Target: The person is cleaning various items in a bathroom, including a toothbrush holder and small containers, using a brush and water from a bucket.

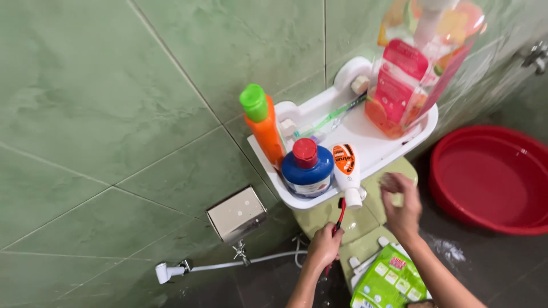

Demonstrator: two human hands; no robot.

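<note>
My left hand (324,245) is closed around the red handle of a brush (340,214), whose head points up toward the pale green toilet tank lid (325,215). My right hand (401,205) hovers over the right side of that lid, fingers loosely curled and blurred; nothing shows in it. Just above both hands hangs a white wall shelf (374,149) holding a blue bottle with a red cap (308,166), a white and orange tube (346,171), an orange bottle with a green cap (261,122), a toothbrush (331,118) and a clear pink refill pouch (408,80).
A red plastic basin (494,179) sits on the dark floor at the right. A metal paper holder (236,213) and a white spray hose (171,270) hang on the green tiled wall. A green packet (388,282) lies on the toilet below my arms.
</note>
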